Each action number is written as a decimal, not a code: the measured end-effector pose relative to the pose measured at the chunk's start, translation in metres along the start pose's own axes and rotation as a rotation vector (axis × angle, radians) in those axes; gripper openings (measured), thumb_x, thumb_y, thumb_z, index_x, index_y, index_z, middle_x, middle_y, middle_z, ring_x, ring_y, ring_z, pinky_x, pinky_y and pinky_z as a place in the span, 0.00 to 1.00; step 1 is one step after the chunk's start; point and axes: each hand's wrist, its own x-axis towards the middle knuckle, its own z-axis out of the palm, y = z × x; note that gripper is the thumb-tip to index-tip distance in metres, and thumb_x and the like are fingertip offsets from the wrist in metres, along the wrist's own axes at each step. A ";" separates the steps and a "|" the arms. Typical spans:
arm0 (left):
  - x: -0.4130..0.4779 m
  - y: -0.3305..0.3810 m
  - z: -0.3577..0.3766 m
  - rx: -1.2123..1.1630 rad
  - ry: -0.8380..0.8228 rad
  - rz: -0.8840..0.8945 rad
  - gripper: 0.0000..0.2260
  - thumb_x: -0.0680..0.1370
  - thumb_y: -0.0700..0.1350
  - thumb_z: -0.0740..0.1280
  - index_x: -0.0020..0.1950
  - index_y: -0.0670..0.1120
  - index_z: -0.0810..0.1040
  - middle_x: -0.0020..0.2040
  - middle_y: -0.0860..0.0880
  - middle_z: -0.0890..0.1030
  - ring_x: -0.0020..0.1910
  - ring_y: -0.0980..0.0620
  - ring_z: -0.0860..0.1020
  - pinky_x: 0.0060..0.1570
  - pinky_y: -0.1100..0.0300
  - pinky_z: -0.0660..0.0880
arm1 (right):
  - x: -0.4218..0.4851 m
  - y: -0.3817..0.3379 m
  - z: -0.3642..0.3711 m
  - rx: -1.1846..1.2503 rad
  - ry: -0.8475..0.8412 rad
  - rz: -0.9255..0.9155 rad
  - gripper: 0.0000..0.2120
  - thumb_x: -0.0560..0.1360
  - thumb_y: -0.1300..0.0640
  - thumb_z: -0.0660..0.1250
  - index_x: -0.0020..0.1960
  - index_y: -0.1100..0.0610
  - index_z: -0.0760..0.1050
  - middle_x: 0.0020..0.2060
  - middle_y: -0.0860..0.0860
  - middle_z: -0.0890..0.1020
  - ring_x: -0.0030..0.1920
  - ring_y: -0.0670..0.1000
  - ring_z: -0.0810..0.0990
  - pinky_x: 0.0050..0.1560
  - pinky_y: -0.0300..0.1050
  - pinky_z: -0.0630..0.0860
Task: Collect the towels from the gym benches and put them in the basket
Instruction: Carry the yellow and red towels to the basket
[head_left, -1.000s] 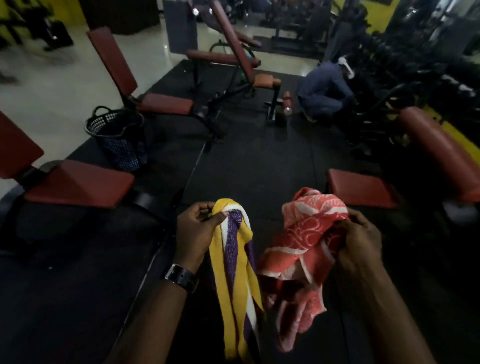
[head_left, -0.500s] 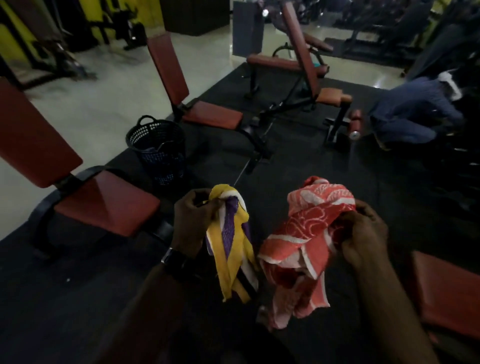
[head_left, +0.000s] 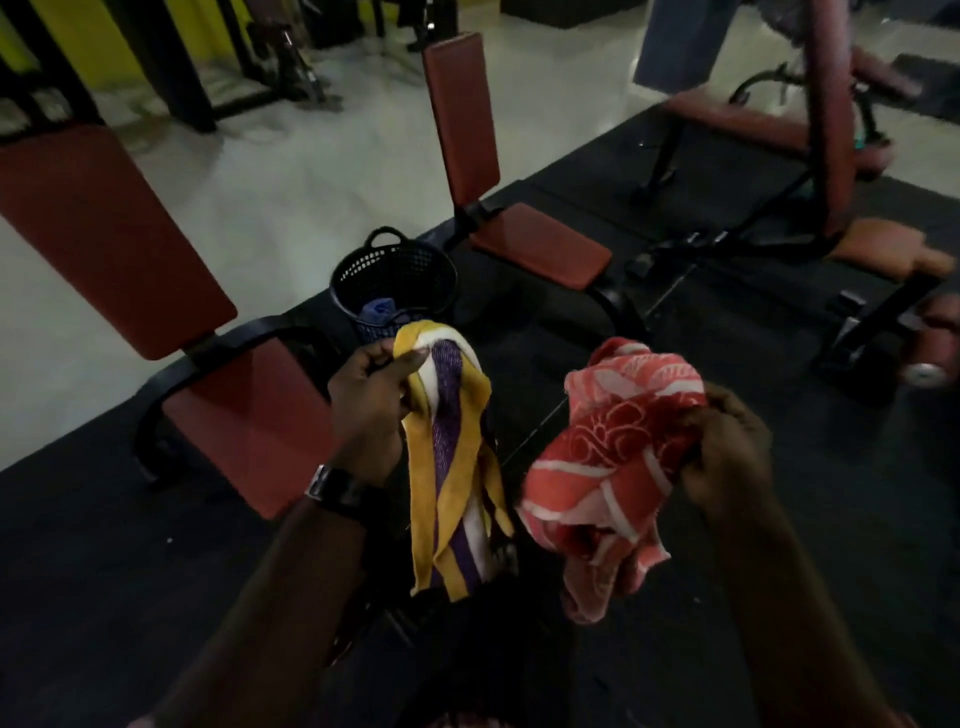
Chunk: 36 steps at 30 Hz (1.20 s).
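A: While both hands keep their grip, what differs from half a second ago?
B: Basket (head_left: 413, 266) sits nearer, just beyond the left hand (head_left: 371, 410); a blue cloth (head_left: 379, 310) shows inside.
A: Fingers?
B: Left fingers curl round the hanging yellow-purple towel (head_left: 447, 467). Right hand (head_left: 727, 457) clutches the bunched red towel (head_left: 613, 467). Watch (head_left: 335, 486) face is too dark to read.
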 end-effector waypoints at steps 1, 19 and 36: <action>0.021 -0.004 0.010 -0.004 0.000 -0.001 0.09 0.70 0.40 0.75 0.49 0.44 0.84 0.49 0.41 0.86 0.50 0.40 0.84 0.49 0.46 0.81 | 0.020 -0.003 0.013 -0.020 -0.021 -0.013 0.17 0.73 0.71 0.59 0.42 0.53 0.81 0.34 0.49 0.86 0.36 0.50 0.85 0.36 0.46 0.83; 0.425 0.067 0.151 -0.029 0.288 0.047 0.11 0.64 0.44 0.78 0.45 0.45 0.84 0.48 0.37 0.85 0.50 0.34 0.83 0.49 0.41 0.80 | 0.407 -0.090 0.340 -0.110 -0.320 0.045 0.18 0.70 0.75 0.60 0.44 0.57 0.81 0.37 0.55 0.82 0.36 0.53 0.82 0.39 0.45 0.79; 0.647 0.097 0.170 0.165 0.732 0.281 0.06 0.66 0.42 0.73 0.41 0.47 0.80 0.38 0.49 0.80 0.37 0.54 0.76 0.39 0.57 0.73 | 0.610 -0.097 0.587 -0.213 -0.663 0.196 0.15 0.70 0.75 0.61 0.46 0.59 0.80 0.39 0.54 0.83 0.40 0.51 0.81 0.40 0.44 0.77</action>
